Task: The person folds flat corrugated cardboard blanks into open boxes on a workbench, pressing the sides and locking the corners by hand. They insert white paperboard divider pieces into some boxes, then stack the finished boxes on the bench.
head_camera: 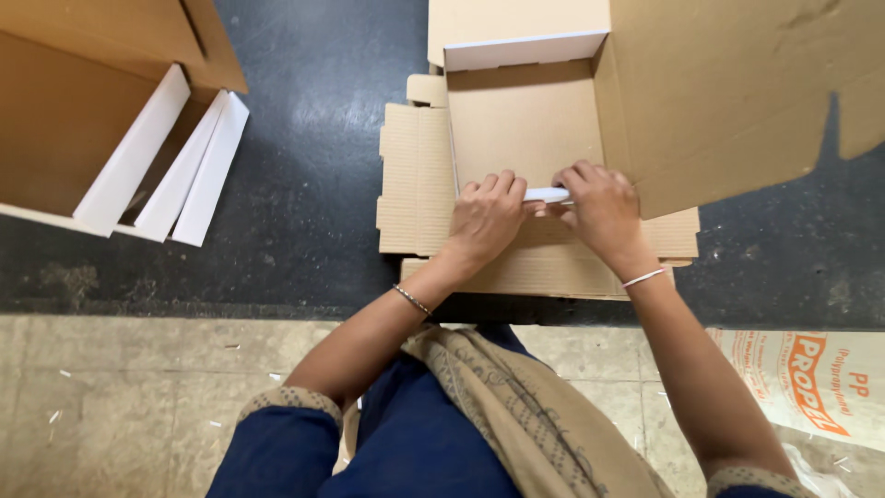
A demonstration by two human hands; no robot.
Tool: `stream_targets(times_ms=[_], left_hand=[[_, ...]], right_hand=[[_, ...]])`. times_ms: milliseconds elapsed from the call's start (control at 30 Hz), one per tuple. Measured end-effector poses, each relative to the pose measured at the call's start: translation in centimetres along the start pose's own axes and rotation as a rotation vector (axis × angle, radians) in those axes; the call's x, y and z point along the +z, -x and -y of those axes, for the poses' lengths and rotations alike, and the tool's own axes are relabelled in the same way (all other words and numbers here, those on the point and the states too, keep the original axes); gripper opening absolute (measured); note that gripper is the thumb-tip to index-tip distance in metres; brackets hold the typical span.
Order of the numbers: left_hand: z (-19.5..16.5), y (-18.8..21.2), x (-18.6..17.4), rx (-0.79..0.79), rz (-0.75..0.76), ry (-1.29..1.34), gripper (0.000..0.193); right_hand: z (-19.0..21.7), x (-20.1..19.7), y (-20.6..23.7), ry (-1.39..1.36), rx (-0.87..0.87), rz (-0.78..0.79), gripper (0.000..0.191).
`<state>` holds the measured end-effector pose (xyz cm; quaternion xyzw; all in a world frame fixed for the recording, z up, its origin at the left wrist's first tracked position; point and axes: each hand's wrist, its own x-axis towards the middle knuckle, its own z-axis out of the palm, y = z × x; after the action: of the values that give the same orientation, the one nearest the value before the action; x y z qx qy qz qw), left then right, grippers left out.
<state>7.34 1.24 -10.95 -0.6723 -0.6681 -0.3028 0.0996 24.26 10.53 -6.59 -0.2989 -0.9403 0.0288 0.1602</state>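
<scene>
Brown corrugated cardboard box (525, 129), half-folded, lies on the dark tabletop (304, 184) near its front edge. Left hand (487, 217) and right hand (601, 207) both pinch its white-faced front flap (546, 195), whose long axis runs left-right. Pressing evenly along the crease would likely seat it squarely.

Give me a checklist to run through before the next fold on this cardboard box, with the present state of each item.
1. Both hands on the near wall: left hand and right hand press its white-edged flap - ok.
2. Far wall standing upright - ok.
3. Left side panel raised - not ok, it lies flat on the dark worktop.
4. Lid flap clear of the box floor - ok.
5. Near flap's tabs seated in slots - cannot tell, hands cover them.
</scene>
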Motion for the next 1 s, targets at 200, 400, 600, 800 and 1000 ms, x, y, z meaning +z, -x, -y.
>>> stream_targets(times_ms=[200, 400, 600, 800, 1000], left_hand=[[0.1, -1.0, 0.1, -0.012, 0.122, -0.042, 0.043], [-1.5, 0.2, -1.0, -0.005, 0.198, -0.021, 0.017], [-4.7, 5.6, -6.9, -0.072, 0.177, -0.015, 0.02], [-3.3, 9.6, -15.3, -0.302, 0.093, -0.228, 0.026], [7.6, 10.7, -22.8, -0.582, -0.182, -0.654, 0.023]], right_hand=[[-1.4, 0.4, -0.2, -0.048, 0.037, 0.061, 0.033], [-1.5, 0.0, 1.2, -0.049, -0.033, -0.044, 0.035], [3.0, -1.2, 3.9, -0.068, -0.178, -0.041, 0.026], [10.7, -2.2, 3.4, -0.458, -0.372, -0.297, 0.034], [15.3, -1.5, 1.2, -0.608, -0.434, -0.187, 0.027]])
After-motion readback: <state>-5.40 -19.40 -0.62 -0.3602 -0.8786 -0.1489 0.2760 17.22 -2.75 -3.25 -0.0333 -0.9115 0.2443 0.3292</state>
